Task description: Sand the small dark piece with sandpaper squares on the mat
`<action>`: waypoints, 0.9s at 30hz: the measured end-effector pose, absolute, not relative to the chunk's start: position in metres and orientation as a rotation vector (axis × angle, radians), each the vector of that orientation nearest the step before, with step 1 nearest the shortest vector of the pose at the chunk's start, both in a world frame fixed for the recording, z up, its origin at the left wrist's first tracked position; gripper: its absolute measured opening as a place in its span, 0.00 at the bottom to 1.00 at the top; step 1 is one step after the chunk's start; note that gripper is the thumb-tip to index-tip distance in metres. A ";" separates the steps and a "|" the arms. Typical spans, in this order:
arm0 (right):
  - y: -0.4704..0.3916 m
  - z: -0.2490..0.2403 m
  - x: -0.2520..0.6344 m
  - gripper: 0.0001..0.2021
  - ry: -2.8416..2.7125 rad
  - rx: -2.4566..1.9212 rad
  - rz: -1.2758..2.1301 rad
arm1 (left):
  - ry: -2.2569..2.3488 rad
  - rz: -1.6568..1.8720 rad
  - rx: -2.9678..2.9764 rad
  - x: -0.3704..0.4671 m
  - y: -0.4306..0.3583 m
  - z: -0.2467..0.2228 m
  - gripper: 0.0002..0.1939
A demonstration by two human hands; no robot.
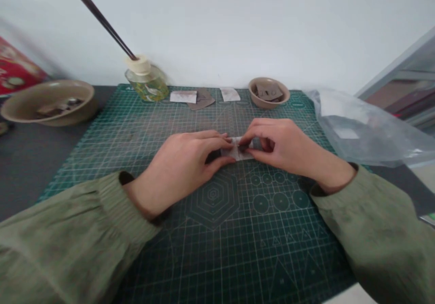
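Note:
A small whitish slip of paper [242, 153] lies on the green cutting mat [217, 258], between my two hands. My left hand [190, 161] has its thumb and fingertips on the left end of the slip, holding it against the mat. From the right, my right hand [277, 143] pinches a small dark piece [243, 147] between thumb and forefinger, right over the slip. The fingers partly cover this piece, and its exact kind cannot be made out.
Along the wall stand a reed diffuser bottle [147, 79], white paper pieces [183, 96] [229, 94], a brown-grey scrap [203, 100] and a small bowl [268, 104] of brown-grey pieces. At left is a larger bowl [68, 116]; at right, a clear plastic bag [367, 129].

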State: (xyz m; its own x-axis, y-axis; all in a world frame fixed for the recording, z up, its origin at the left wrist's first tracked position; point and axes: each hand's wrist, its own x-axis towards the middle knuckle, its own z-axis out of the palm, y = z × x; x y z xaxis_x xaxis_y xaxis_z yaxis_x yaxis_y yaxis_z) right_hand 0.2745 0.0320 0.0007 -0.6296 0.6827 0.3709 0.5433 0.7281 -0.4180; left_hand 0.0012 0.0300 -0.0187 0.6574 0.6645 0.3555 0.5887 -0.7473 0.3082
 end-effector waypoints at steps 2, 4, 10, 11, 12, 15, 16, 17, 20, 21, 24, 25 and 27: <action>0.032 0.000 0.274 0.08 -2.425 -0.924 0.350 | 1.024 0.700 2.700 0.001 0.030 -0.020 0.13; 0.032 0.000 0.274 0.09 -2.435 -0.905 0.328 | 1.019 0.714 2.698 0.000 0.030 -0.021 0.13; 0.031 0.000 0.273 0.10 -2.449 -0.878 0.277 | 1.040 0.739 2.692 0.002 0.029 -0.023 0.13; 0.032 0.000 0.273 0.10 -2.444 -0.892 0.283 | 1.040 0.736 2.692 0.002 0.029 -0.023 0.14; 0.032 0.000 0.273 0.10 -2.433 -0.914 0.299 | 1.038 0.735 2.691 0.002 0.029 -0.023 0.14; 0.032 -0.001 0.272 0.10 -2.364 -1.006 0.386 | 1.029 0.741 2.686 0.001 0.029 -0.023 0.14; 0.032 -0.001 0.272 0.10 -2.341 -1.038 0.414 | 1.028 0.746 2.684 0.001 0.029 -0.023 0.14; 0.032 -0.001 0.271 0.10 -2.324 -1.066 0.435 | 1.029 0.749 2.684 0.000 0.029 -0.023 0.14; 0.032 -0.001 0.271 0.09 -2.309 -1.117 0.465 | 1.041 0.745 2.685 0.000 0.029 -0.024 0.15; 0.032 -0.001 0.270 0.09 -2.308 -1.124 0.473 | 1.045 0.743 2.685 0.000 0.029 -0.024 0.15; 0.032 0.000 0.270 0.09 -2.309 -1.121 0.474 | 1.053 0.738 2.679 0.000 0.029 -0.023 0.16; 0.032 0.000 0.270 0.09 -2.318 -1.107 0.458 | 1.056 0.735 2.676 0.000 0.029 -0.023 0.16; 0.031 0.001 0.270 0.08 -2.355 -1.060 0.400 | 1.056 0.734 2.670 0.000 0.029 -0.023 0.15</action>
State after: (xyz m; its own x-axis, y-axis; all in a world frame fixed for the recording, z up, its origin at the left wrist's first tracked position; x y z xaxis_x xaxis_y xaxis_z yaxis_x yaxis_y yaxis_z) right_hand 0.2701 0.0312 0.0009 -0.5572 0.7583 0.3384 0.6041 0.6498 -0.4613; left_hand -0.0001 0.0290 -0.0229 0.6263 0.6811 0.3794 0.5932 -0.7321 0.3350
